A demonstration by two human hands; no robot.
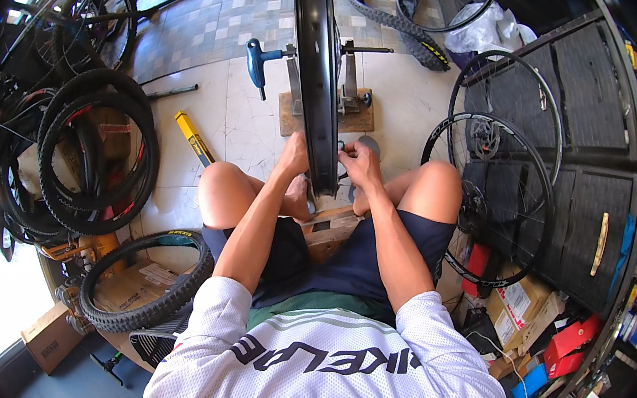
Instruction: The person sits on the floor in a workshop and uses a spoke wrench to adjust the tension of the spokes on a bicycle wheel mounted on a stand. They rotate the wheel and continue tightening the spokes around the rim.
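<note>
A black bicycle wheel rim [317,68] stands upright in front of me, held in a truing stand [351,87] on a wooden base [290,112]. On the rim's left side is my left hand [294,153], its fingers curled in towards the spokes and partly hidden. My right hand [360,163] is at the rim's right side, thumb and fingers pinched around a small dark piece I cannot make out. A blue T-shaped handle [256,62] sticks out left of the stand at axle height.
Several tyres and wheels [97,147] hang at the left, with a loose tyre [111,317] below. A yellow-and-black long box [192,138] lies on the tiled floor. Two wheels [521,126] lean on dark cabinets [593,95] at right, near cardboard boxes [515,306].
</note>
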